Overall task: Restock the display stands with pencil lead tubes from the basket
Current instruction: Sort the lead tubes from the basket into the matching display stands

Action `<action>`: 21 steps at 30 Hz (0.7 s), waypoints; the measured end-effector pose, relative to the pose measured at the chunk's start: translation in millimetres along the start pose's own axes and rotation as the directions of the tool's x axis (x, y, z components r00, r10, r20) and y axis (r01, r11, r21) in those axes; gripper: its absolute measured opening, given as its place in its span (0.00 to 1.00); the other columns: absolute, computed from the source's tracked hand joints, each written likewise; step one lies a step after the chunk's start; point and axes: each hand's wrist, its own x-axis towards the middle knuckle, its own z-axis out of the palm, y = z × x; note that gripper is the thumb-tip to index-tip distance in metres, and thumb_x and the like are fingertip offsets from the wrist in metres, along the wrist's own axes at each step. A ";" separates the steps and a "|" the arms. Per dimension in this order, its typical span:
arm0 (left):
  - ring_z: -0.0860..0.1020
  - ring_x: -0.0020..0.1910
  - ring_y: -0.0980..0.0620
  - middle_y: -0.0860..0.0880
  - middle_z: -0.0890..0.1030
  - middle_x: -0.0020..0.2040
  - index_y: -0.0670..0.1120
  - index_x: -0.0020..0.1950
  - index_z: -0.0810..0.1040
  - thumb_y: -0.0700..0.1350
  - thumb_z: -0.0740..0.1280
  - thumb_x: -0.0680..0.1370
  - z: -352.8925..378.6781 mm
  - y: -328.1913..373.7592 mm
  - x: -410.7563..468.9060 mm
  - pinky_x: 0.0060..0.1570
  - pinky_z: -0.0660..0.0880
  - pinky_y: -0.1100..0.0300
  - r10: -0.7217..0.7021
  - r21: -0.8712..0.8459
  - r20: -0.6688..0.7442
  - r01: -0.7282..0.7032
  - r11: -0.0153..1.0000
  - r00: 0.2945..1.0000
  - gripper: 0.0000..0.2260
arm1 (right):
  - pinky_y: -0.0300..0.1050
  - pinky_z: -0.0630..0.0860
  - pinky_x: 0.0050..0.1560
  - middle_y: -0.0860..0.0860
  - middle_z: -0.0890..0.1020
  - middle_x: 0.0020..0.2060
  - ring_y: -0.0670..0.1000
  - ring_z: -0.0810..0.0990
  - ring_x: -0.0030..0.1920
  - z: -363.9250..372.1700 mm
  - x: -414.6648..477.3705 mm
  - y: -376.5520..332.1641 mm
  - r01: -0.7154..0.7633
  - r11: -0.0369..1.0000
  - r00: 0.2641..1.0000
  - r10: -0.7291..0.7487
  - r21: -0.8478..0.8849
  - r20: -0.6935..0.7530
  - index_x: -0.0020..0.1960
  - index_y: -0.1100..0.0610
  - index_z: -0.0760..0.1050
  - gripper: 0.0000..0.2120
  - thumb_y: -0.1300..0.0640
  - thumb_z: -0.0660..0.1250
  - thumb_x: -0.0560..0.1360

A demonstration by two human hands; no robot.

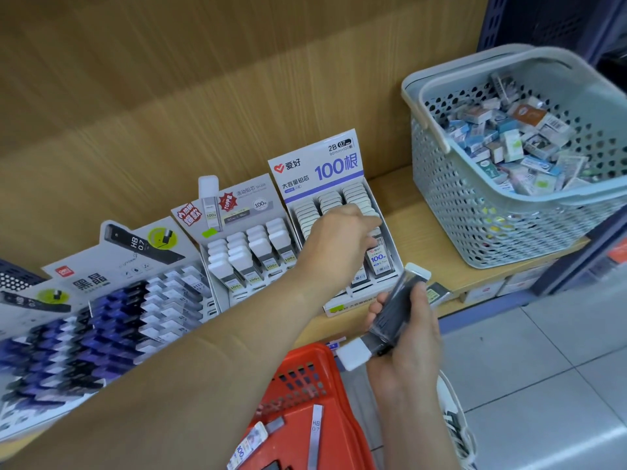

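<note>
Reaching into the 2B display stand (322, 167), the left hand (334, 247) hides whether it grips anything, while the right hand (407, 344) clutches several white-capped pencil lead tubes (395, 308).

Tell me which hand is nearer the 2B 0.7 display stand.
Left. The left hand reaches over the rows of the 2B 0.7 display stand; the right hand holds lead tubes just off its front edge.

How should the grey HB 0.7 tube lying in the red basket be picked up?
Probably pinch the HB 0.7 tube across its narrow sides near mid-length, coming from above: it lies flat, long and slim, in the red basket.
</note>
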 end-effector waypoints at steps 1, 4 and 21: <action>0.77 0.48 0.48 0.46 0.79 0.48 0.44 0.56 0.80 0.42 0.69 0.76 0.7 1.1 0.7 0.50 0.73 0.55 -0.011 -0.012 -0.021 0.011 1.000 1.000 0.10 | 0.38 0.73 0.25 0.55 0.77 0.32 0.50 0.75 0.27 -1.1 0.6 1.4 -0.017 1.000 1.000 0.017 0.002 0.018 0.57 0.58 0.73 0.14 0.49 0.64 0.80; 0.76 0.52 0.48 0.48 0.81 0.51 0.47 0.57 0.80 0.43 0.70 0.75 5.2 2.8 3.4 0.52 0.70 0.58 -0.036 -0.027 -0.064 0.035 0.999 0.997 0.11 | 0.39 0.73 0.25 0.54 0.76 0.33 0.49 0.75 0.28 -0.9 1.8 3.4 -0.080 0.996 0.995 0.078 0.035 0.056 0.57 0.58 0.73 0.17 0.44 0.63 0.79; 0.83 0.42 0.49 0.42 0.84 0.43 0.45 0.50 0.81 0.33 0.67 0.76 -51.3 -9.9 -64.4 0.45 0.81 0.53 -0.533 -0.866 0.223 0.416 0.276 0.816 0.08 | 0.41 0.78 0.32 0.57 0.85 0.45 0.50 0.82 0.36 10.6 -18.6 -4.0 -0.054 0.939 0.884 0.203 -0.340 0.421 0.52 0.57 0.79 0.16 0.55 0.73 0.66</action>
